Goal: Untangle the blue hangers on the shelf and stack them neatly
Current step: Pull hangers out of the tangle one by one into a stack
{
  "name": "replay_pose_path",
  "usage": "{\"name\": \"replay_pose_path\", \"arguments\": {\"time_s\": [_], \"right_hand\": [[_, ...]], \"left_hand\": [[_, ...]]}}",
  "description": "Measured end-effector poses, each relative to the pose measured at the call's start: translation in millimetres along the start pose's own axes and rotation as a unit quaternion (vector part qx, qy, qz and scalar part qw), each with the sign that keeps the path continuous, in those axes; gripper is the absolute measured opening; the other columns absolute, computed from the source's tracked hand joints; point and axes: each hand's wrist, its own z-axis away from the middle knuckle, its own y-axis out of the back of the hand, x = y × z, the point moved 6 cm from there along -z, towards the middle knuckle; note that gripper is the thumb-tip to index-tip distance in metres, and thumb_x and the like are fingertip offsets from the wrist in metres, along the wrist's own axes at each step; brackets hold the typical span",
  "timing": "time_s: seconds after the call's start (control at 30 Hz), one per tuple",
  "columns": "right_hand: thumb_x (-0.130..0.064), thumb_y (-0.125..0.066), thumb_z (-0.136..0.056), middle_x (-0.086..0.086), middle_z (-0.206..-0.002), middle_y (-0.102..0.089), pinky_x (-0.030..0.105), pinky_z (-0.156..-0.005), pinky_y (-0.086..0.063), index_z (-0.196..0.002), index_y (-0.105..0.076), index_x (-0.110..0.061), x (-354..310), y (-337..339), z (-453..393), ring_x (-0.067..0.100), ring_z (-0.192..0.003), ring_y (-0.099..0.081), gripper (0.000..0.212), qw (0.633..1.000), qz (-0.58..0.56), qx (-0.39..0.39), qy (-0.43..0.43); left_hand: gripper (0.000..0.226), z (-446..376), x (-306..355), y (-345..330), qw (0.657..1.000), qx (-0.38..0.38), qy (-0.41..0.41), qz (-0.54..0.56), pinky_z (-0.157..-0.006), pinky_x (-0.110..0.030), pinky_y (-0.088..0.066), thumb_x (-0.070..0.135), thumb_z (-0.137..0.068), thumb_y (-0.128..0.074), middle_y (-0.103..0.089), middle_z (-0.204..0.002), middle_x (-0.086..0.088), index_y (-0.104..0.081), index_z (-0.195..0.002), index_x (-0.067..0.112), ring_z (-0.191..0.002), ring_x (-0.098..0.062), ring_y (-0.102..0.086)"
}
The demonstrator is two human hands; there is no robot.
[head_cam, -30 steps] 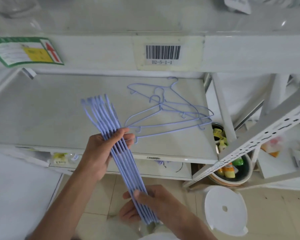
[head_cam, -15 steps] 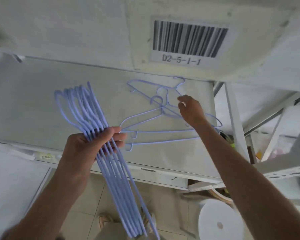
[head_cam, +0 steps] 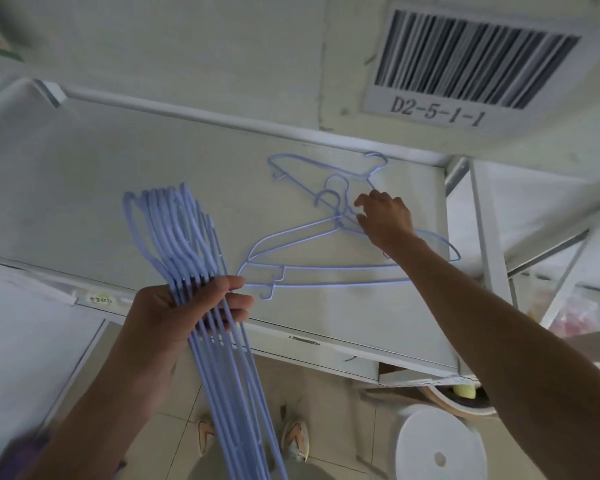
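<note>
Step in hand: most of the blue hangers appear already gathered; the right hand [head_cam: 383, 218] reaches into the last tangle for another one.
Left hand: the left hand [head_cam: 184, 311] grips the gathered bundle of hangers [head_cam: 191, 258] at mid-length, fingers curled round it, in front of the shelf board [head_cam: 84, 174].
Right hand: fingers bent over the hooks where the wires cross; whether they pinch a wire yet, I cannot tell.
Task's things: the tangled hangers [head_cam: 326, 251], about three, lie flat on the shelf board toward its right end, overlapping, hooks interlocked.
Next move, as I judge: lift one hook free of its neighbours, slide that hanger out sideways, then lay it against the bundle.
Materials: thin wire, smooth pale-blue coating, triangular frames with small notches; likely light and springy, apt to snag.
Shelf: matt white board, scuffed.
Landmark: a barcode label [head_cam: 465, 64] reading D2-5-1-1, above the tangle.
</note>
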Motion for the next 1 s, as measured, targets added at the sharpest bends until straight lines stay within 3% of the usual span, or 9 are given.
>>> {"name": "replay_pose_path", "arguments": {"time_s": [0.07,0.17,0.3,0.4,0.47,0.63,0.77,0.87,1.0], "right_hand": [[-0.025,-0.061,-0.098,0.009,-0.116,-0.065,0.041,-0.093,-0.046,-0.120,-0.067,-0.019,0,-4,2,0.031,-0.111,-0.062,0.023,0.999,0.021,-0.030,0.006],[-0.017,-0.055,-0.101,0.010,-0.112,-0.065,0.040,-0.090,-0.047,-0.111,-0.067,-0.015,-1,-5,3,0.033,-0.106,-0.063,0.016,0.998,0.051,-0.032,0.007],[-0.009,-0.053,-0.099,0.011,-0.111,-0.064,0.040,-0.084,-0.049,-0.112,-0.063,-0.013,-1,2,2,0.036,-0.100,-0.065,0.017,0.998,0.047,-0.035,0.014],[-0.009,-0.052,-0.098,0.010,-0.107,-0.067,0.039,-0.075,-0.051,-0.110,-0.060,-0.017,7,17,-2,0.038,-0.093,-0.069,0.017,1.000,0.010,-0.015,-0.024],[-0.014,-0.052,-0.099,0.013,-0.107,-0.070,0.041,-0.077,-0.054,-0.111,-0.062,-0.019,12,20,-3,0.039,-0.094,-0.069,0.016,0.998,-0.018,-0.033,-0.049],[-0.019,-0.057,-0.099,0.018,-0.109,-0.074,0.041,-0.085,-0.054,-0.109,-0.068,-0.012,5,5,12,0.039,-0.102,-0.068,0.016,0.979,-0.175,-0.087,-0.066],[-0.022,-0.059,-0.098,0.011,-0.100,-0.074,0.039,-0.081,-0.054,-0.105,-0.068,-0.014,-23,-5,28,0.034,-0.096,-0.068,0.014,0.968,-0.231,-0.093,-0.039],[-0.037,-0.061,-0.098,0.002,-0.110,-0.068,0.038,-0.080,-0.055,-0.114,-0.064,-0.022,-34,-5,43,0.028,-0.101,-0.067,0.022,0.981,-0.186,-0.048,-0.028],[-0.042,-0.062,-0.097,0.001,-0.108,-0.064,0.041,-0.076,-0.057,-0.111,-0.066,-0.020,-40,-5,50,0.029,-0.098,-0.068,0.026,0.993,-0.114,-0.013,0.005]], "left_hand": [[0.045,1,-2,0,1.000,-0.005,0.003,0.001,-0.085,-0.042,-0.065,0.053,-0.074,-0.082,-0.082,-0.096,-0.019,-0.084,-0.101,0.017,-0.093,-0.036,-0.080],[0.057,2,-5,-1,1.000,-0.016,0.006,0.002,-0.084,-0.039,-0.065,0.061,-0.071,-0.085,-0.082,-0.098,-0.019,-0.082,-0.105,0.016,-0.095,-0.036,-0.079],[0.054,3,-14,2,1.000,-0.027,0.010,0.007,-0.084,-0.038,-0.064,0.057,-0.077,-0.083,-0.081,-0.099,-0.019,-0.081,-0.108,0.013,-0.098,-0.037,-0.078],[0.053,5,-20,7,1.000,-0.023,0.015,0.002,-0.090,-0.047,-0.061,0.057,-0.078,-0.083,-0.081,-0.100,-0.018,-0.081,-0.109,0.014,-0.100,-0.037,-0.078],[0.056,6,-23,7,1.000,-0.018,0.021,0.002,-0.093,-0.052,-0.058,0.059,-0.075,-0.084,-0.081,-0.099,-0.018,-0.081,-0.108,0.014,-0.099,-0.037,-0.078],[0.065,13,-24,-3,0.999,-0.022,0.036,0.009,-0.087,-0.043,-0.064,0.067,-0.062,-0.087,-0.081,-0.099,-0.019,-0.083,-0.104,0.017,-0.096,-0.035,-0.079],[0.037,14,-24,0,0.999,-0.025,0.045,0.017,-0.082,-0.038,-0.065,0.045,-0.079,-0.081,-0.081,-0.099,-0.020,-0.083,-0.101,0.016,-0.095,-0.036,-0.079],[0.033,14,-27,6,0.999,-0.015,0.047,0.020,-0.080,-0.036,-0.065,0.038,-0.081,-0.072,-0.081,-0.099,-0.020,-0.083,-0.102,0.016,-0.093,-0.036,-0.079],[0.052,13,-29,8,0.999,-0.015,0.048,0.017,-0.085,-0.043,-0.064,0.057,-0.072,-0.085,-0.081,-0.099,-0.020,-0.083,-0.103,0.016,-0.094,-0.035,-0.079]]}}
